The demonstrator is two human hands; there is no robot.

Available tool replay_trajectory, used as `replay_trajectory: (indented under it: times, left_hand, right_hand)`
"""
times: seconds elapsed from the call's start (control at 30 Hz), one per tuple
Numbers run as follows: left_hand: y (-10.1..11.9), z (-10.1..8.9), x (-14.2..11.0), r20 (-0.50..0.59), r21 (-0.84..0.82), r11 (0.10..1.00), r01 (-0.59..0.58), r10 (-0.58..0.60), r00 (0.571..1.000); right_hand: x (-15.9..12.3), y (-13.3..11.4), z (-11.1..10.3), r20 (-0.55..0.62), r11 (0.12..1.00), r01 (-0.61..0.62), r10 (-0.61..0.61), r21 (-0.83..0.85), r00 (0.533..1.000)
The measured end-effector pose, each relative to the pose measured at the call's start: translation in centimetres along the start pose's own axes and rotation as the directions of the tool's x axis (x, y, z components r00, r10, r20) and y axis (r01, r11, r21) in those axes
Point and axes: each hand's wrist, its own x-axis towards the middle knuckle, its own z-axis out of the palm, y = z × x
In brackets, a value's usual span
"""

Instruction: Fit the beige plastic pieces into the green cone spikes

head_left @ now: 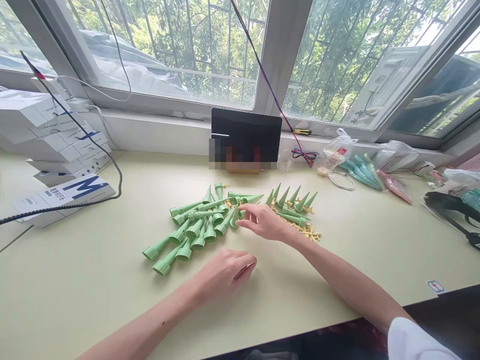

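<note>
My right hand (264, 222) has its thumb and fingertips around a green plastic watering spike (234, 219) at the right side of a loose pile. Part of that spike is behind the fingers. Nearer to me, my left hand (227, 271) is curled closed over the table, with nothing seen sticking out of it. The pile of green spikes (195, 227) lies beyond and left of it, many with their wide ribbed ends toward me. Past my right hand, several spikes stand point up in a group (294, 197). Small yellow valve pieces (309, 232) lie scattered beside them.
A dark tablet (245, 137) leans on a stand by the window. Stacked white boxes (67, 145) stand at left, with a black cable (118, 175) across them. Plastic bags (337, 150), a coiled white cable (342, 182) and a black strap (450, 210) lie at right.
</note>
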Motion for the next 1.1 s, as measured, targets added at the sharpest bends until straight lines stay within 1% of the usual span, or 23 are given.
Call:
replay_trajectory:
  times: [0.07,0.2,0.33,0.47,0.57,0.67,0.77,0.83,0.87,1.0,1.1]
  left_hand:
    - [0.0,-0.1,0.0,0.008,0.003,1.000,-0.001,0.001,1.000]
    - [-0.3,-0.2,0.0,0.023,0.005,1.000,-0.023,0.023,0.999]
    - [-0.7,-0.3,0.1,-0.058,0.027,1.000,-0.009,0.011,0.998]
    - [-0.8,-0.2,0.2,-0.172,0.029,0.997,0.069,-0.063,0.983]
    - [-0.8,-0.1,0.2,-0.278,0.008,0.991,0.132,-0.125,0.952]
    - [-0.8,-0.2,0.2,-0.384,-0.038,0.980,0.193,-0.193,0.903]
    - [-0.6,-0.5,0.4,-0.438,-0.108,0.961,0.254,-0.275,0.856]
    - [-0.4,-0.7,0.6,-0.421,-0.149,0.942,0.301,-0.335,0.843]
    - [-0.3,-0.7,0.6,-0.397,-0.167,0.932,0.321,-0.361,0.844]
    - [-0.1,-0.6,0.7,-0.242,-0.285,0.883,0.374,-0.444,0.863]
    - [-0.1,-0.5,0.8,-0.147,-0.393,0.818,0.419,-0.506,0.850]
  right_hand:
    - [0.5,0.2,0.8,-0.023,0.999,0.005,-0.004,0.039,1.000]
    - [0.3,0.1,2.6,-0.125,0.997,0.044,-0.037,0.059,0.992]
    - [-0.4,-0.2,4.0,-0.200,0.996,0.037,-0.019,0.085,0.980]
    - [-1.2,-0.6,4.4,-0.258,0.989,-0.024,0.061,0.147,0.964]
    - [-1.8,-1.1,4.3,-0.303,0.974,-0.057,0.124,0.219,0.945]
    - [-2.2,-1.7,4.4,-0.358,0.963,-0.065,0.160,0.262,0.920]
    - [-2.3,-2.1,4.6,-0.391,0.953,-0.067,0.184,0.295,0.902]
    - [-2.4,-2.2,4.7,-0.422,0.950,-0.064,0.195,0.306,0.885]
    - [-2.4,-2.2,4.8,-0.438,0.949,-0.063,0.200,0.308,0.876]
    - [-2.3,-2.1,4.8,-0.474,0.955,-0.050,0.190,0.293,0.860]
    - [-2.3,-1.8,4.9,-0.490,0.962,-0.018,0.155,0.272,0.858]
